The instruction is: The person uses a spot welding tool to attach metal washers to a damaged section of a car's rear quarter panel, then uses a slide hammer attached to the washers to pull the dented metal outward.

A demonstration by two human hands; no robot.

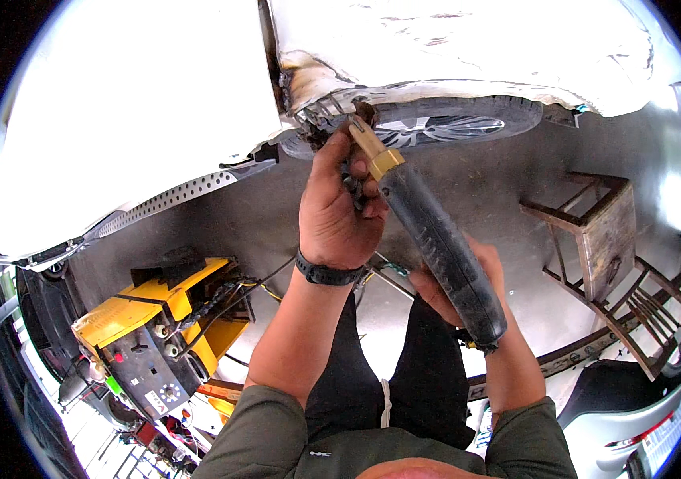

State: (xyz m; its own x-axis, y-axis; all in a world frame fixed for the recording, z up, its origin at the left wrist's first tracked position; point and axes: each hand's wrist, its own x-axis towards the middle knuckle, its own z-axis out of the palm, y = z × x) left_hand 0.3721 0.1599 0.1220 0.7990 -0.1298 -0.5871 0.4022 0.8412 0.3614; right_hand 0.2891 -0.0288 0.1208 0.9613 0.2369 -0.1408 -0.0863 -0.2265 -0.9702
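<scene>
A white car panel (460, 44) has a scorched, crumpled lower edge above a wheel (436, 128). My left hand (340, 215) is raised to that edge, fingers curled around dark metal parts I cannot make out, beside the brass-coloured tip (376, 152) of a long tool. My right hand (480, 267) is closed on the tool's thick black handle (444, 247), partly hidden behind it. The tool points up and left, its tip at the damaged edge near my left fingertips.
A yellow machine (129, 323) with cables and a control panel stands at lower left. A worn wooden-topped stool (605, 255) and a metal-barred frame (643, 311) are at right. A perforated strip (157, 199) runs under the left panel. Another white vehicle part (631, 419) is at lower right.
</scene>
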